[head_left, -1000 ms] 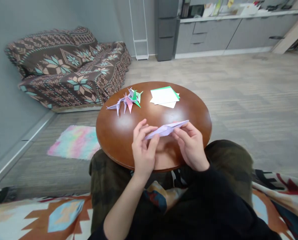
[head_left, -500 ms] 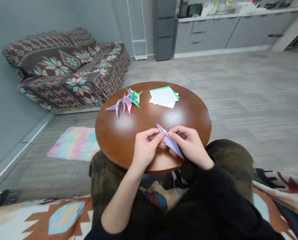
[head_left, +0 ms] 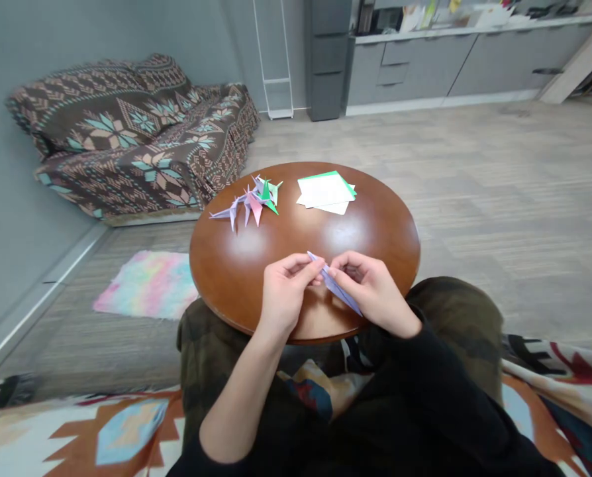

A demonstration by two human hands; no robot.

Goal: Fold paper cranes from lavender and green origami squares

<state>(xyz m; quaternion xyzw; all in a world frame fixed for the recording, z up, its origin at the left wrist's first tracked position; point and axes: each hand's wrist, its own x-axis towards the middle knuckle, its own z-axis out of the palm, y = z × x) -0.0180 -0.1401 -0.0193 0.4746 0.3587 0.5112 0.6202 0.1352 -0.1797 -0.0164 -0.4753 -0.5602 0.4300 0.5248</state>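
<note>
A narrow piece of folded lilac origami paper (head_left: 342, 292) is held over the near part of the round wooden table (head_left: 236, 285). My left hand (head_left: 291, 281) pinches it near its upper pointed end, thumb on top. Lower along the same piece, my right hand (head_left: 368, 285) grips its side between thumb and fingers. Its long lower point slants down to the right, towards the table's front edge. Some fingertips are hidden behind the paper and the hands.
Several folded paper cranes (head_left: 253, 202) in lilac, pink and green stand at the table's back left. A stack of paper sheets (head_left: 326, 191), white and green, lies at the back. My knees touch the near rim; a patterned sofa (head_left: 142, 142) stands beyond on the left.
Both hands have shifted slightly left with the lilac paper. The paper has turned and now looks narrower. The cranes and the sheets have stayed where they were.
</note>
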